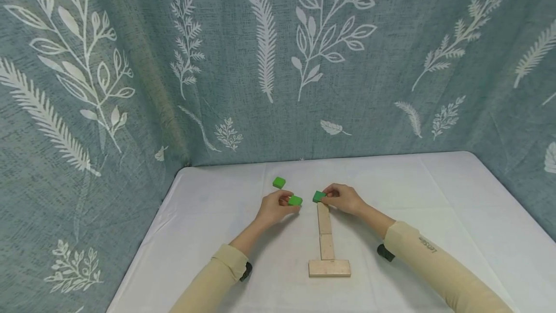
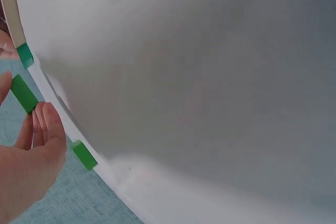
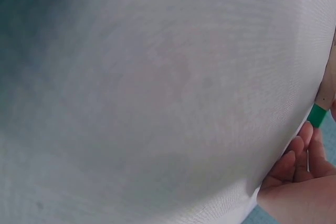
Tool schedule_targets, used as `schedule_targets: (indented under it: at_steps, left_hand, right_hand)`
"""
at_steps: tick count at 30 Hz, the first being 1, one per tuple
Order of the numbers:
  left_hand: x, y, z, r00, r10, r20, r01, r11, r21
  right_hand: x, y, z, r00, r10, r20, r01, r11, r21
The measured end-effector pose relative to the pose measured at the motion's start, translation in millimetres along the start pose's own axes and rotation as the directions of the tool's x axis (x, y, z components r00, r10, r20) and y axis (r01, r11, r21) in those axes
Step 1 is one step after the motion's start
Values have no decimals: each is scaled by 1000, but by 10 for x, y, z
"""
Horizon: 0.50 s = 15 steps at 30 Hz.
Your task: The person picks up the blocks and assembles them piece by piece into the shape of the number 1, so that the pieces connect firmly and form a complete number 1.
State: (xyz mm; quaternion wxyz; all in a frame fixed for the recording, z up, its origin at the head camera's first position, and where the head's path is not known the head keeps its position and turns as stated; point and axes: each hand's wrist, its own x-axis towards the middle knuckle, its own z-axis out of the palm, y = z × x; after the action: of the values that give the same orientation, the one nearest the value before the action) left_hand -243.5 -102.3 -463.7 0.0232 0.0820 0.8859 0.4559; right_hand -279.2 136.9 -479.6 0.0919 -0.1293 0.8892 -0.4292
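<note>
My left hand [image 1: 274, 207] pinches a bright green block [image 1: 295, 200] by its edges, thumb on one side and fingers on the other. In the left wrist view that block [image 2: 24, 94] appears close to the fingertips. At the far end of a line of wooden blocks [image 1: 324, 219], my right hand [image 1: 344, 199] holds a darker green block [image 1: 319, 196] between thumb and fingers. The right wrist view shows this darker block [image 3: 316, 115] right against the end of the wood. Across the near end of the line lies another wooden block [image 1: 329, 268], forming an upside-down T.
Another bright green block [image 1: 279, 182] lies on the white-covered table [image 1: 404, 182], just beyond my left hand. A blue-grey curtain [image 1: 286, 124] with white leaf prints hangs behind the table and along its sides.
</note>
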Motion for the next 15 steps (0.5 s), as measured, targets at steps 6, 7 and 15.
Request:
schedule_targets:
  at_steps: [6, 7, 15]
  left_hand:
    - [40, 47, 66, 1000, 15, 22, -15, 1000, -3]
    - [46, 55, 76, 1000, 17, 24, -17, 1000, -4]
    - [86, 47, 172, 999, 30, 41, -30, 1000, 0]
  right_hand:
    - [12, 11, -1, 1000, -1, -7, 1, 1000, -15]
    - [14, 12, -1, 1000, -1, -7, 0, 1000, -13]
    - [10, 18, 18, 1000, -9, -10, 9, 1000, -10]
